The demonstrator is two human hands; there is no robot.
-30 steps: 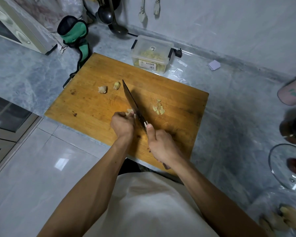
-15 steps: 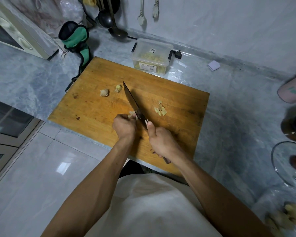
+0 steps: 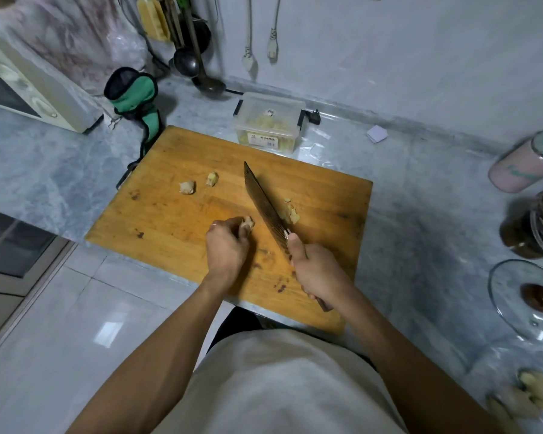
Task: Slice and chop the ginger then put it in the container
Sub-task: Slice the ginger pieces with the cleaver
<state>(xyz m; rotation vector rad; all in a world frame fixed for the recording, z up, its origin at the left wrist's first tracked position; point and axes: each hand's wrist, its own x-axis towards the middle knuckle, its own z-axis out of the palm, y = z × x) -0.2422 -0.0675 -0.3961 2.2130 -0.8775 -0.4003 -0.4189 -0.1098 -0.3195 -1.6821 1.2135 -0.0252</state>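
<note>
Mid-slice on the cutting board (image 3: 176,214): left hand (image 3: 226,249) curled around a ginger knob (image 3: 248,223) near the board's centre, fingers pinching it down; right hand (image 3: 317,270) clamped around the handle of a knife (image 3: 264,202), blade angled across the board just right of the knob, apparently apart from it by a narrow gap. Fresh slices (image 3: 290,214) heaped just right of the blade, touching or nearly touching its far face. Two uncut ginger pieces (image 3: 187,187) waiting toward the board's far left. Clear container (image 3: 268,120), already part-filled with pale chopped ginger, standing just beyond the board's far edge, lid seemingly on. Judged well short of done: slicing in hand, chopping and transfer to come. Next move likely another downward cut, calling for the blade set close against the knob's cut face, fingertips tucked back as the piece shortens
</note>
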